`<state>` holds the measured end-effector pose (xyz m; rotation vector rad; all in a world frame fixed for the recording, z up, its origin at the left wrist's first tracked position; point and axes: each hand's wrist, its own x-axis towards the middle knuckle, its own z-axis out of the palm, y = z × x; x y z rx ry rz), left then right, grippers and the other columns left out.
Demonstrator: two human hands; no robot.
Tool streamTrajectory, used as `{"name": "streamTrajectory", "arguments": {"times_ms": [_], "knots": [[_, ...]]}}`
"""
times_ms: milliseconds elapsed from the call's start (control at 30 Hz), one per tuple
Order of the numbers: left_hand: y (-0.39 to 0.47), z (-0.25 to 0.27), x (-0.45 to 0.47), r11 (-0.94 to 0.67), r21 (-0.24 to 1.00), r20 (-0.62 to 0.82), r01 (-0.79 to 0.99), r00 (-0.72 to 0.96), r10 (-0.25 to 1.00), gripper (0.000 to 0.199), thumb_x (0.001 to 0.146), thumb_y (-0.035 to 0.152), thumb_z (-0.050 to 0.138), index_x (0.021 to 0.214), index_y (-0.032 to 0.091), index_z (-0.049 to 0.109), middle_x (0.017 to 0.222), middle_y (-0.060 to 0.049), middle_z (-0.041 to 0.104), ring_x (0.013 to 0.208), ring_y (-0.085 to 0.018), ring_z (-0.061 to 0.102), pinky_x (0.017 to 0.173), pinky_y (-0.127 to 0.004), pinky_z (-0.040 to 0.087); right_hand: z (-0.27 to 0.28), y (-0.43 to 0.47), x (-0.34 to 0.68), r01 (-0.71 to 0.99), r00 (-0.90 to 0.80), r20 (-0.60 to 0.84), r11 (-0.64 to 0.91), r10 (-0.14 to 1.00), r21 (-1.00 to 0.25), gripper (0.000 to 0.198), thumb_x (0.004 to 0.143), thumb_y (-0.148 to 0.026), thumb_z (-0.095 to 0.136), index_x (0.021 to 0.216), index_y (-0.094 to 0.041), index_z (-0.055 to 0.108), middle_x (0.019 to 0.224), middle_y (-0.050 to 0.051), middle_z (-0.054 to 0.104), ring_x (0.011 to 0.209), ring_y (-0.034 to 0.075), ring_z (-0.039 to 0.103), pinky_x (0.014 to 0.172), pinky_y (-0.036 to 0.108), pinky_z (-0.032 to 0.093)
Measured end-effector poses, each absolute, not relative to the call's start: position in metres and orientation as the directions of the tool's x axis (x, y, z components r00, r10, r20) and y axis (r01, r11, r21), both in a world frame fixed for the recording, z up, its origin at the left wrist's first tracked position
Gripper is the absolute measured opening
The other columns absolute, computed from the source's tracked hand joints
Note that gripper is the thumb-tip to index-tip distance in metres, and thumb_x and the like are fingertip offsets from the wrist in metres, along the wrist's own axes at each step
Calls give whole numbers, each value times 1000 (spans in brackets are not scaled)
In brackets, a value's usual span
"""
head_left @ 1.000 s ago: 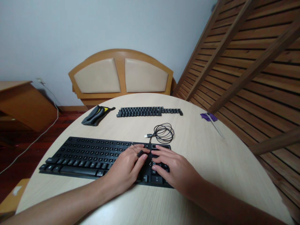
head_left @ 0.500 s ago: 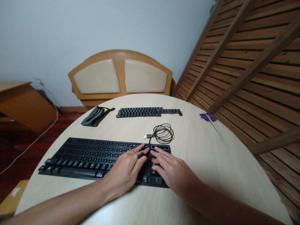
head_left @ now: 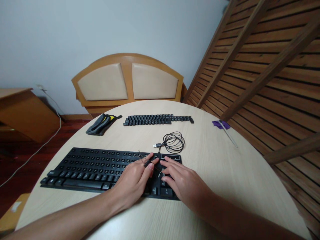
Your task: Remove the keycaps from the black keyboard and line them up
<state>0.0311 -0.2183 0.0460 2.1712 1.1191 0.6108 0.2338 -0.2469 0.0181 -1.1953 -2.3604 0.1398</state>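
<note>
Your left hand (head_left: 133,175) grips a wire puller (head_left: 147,163) over the keyboard (head_left: 97,166), near the table's (head_left: 240,186) near edge; whether your right hand's (head_left: 187,178) fingers grasp anything, I cannot tell. The work looks past half: upper rows are bare, loose keys (head_left: 150,120) line up toward the far edge, while lower rows and some number keys (head_left: 166,191) remain fitted. A pouch (head_left: 100,126) sits by the far-left edge, a purple cloth (head_left: 215,124) by the right; wooden slats (head_left: 282,76) stand beyond.
</note>
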Motion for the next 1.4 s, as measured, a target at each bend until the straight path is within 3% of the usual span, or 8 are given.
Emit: {"name": "streamTrajectory", "arguments": {"times_ms": [300,533,867,1400], "knots": [[-217,48,30,-396,737,109,547,483,869,49,102,39,27,68,22,59,118,-7,72,130,-26,54,103,-43,48,17,-245,237,714,-464,364,584,807,-386,10,91,-17,58,100,-16,64,119,11,70,124,26,58,100,42,54],[-217,43,30,-451,694,155,561,496,854,44,102,34,32,86,22,71,120,-7,71,129,-24,54,106,-46,47,33,-236,247,714,-396,399,551,827,-432,13,95,-22,55,105,-19,62,108,8,72,109,23,66,94,40,55],[-217,43,31,-490,668,180,560,518,836,44,102,34,32,74,21,63,124,-4,69,129,-25,54,108,-46,46,42,-188,302,843,-82,390,273,917,-464,15,93,-29,55,101,-21,66,101,5,72,90,22,67,81,36,51],[-217,39,30,-519,667,230,534,515,826,43,103,34,33,82,21,69,121,-7,71,126,-25,57,106,-48,48,13,-142,334,911,69,366,91,928,-402,17,88,-28,59,97,-20,71,88,6,73,80,20,66,70,29,46]]}}
